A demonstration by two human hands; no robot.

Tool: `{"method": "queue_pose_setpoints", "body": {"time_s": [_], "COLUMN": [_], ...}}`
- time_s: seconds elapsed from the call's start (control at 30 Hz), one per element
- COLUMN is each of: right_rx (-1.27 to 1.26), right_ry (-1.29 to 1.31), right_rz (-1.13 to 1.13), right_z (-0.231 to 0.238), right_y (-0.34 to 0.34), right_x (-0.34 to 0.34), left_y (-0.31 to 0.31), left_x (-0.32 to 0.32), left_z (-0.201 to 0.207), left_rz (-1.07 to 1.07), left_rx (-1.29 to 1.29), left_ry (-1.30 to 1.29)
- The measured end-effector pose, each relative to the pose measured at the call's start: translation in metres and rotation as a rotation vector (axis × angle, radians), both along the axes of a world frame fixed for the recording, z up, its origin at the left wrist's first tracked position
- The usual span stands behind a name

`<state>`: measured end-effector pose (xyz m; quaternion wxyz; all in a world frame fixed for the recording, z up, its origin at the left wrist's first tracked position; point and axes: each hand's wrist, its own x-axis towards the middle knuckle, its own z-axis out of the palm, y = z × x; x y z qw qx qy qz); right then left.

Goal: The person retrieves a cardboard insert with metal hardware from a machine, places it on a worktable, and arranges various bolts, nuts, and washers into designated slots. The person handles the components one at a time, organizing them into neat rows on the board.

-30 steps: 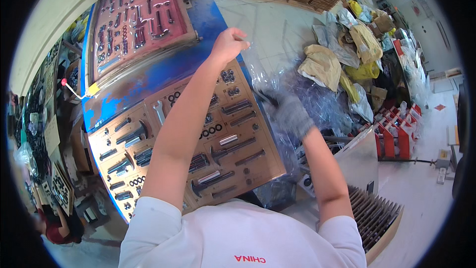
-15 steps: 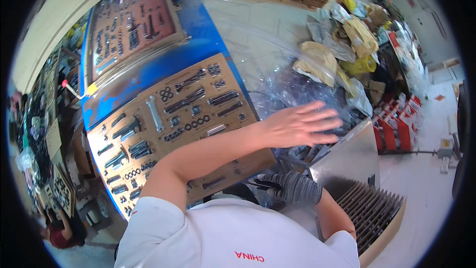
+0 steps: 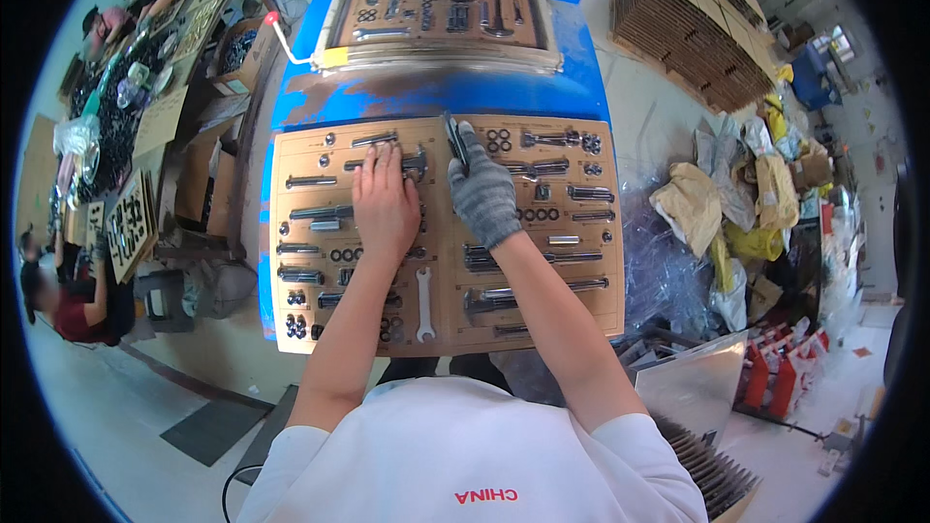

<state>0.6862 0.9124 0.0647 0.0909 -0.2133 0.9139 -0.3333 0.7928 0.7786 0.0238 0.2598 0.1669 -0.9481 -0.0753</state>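
A brown board [image 3: 446, 223] set with rows of dark bolts, nuts and rings lies flat before me. My left hand [image 3: 386, 213], bare, rests palm down on its left half. The fingers lie nearly straight across a dark hammer-shaped piece [image 3: 417, 164], partly covering it. Just beyond the fingertips is a short bolt [image 3: 374, 138]. My right hand [image 3: 486, 199] wears a grey knit glove and is closed around a narrow dark metal piece [image 3: 453, 136], whose exact kind is unclear. It is over the board's upper middle. A silver open-end wrench [image 3: 424, 305] sits near the board's front edge.
Beyond the board, a blue worktable [image 3: 407, 92] bears a framed second board [image 3: 436, 34] of hardware. Plastic film and bags [image 3: 688, 199] heap up at right, with a metal bin [image 3: 693, 378] nearer me. Stacked cardboard [image 3: 683, 34] stands far right. People work at a cluttered bench at left.
My view has turned back to the board. My left hand has gone from above the metal bin at right to the board. The gloved right hand has come from beside my body onto it too.
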Motion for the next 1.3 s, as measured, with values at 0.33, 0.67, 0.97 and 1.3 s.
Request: {"method": "queue_pose_setpoints", "body": {"time_s": [0.33, 0.67, 0.97, 1.3], "right_rx": [0.4, 0.363, 0.339, -0.319], "right_ry": [0.007, -0.259, -0.463, -0.151], "right_rz": [-0.013, 0.257, 0.36, -0.229], "right_z": [0.021, 0.066, 0.083, 0.05], "right_y": [-0.045, 0.066, 0.146, 0.153], "right_x": [0.002, 0.147, 0.269, 0.243], "left_y": [-0.009, -0.008, -0.065, -0.243], "left_x": [0.008, 0.007, 0.015, 0.101], "left_z": [0.015, 0.0, -0.057, -0.049], "left_rz": [0.019, 0.011, -0.18, 0.146], "left_rx": [0.141, 0.136, 0.326, 1.049], "left_ry": [0.015, 0.105, 0.012, -0.13]}}
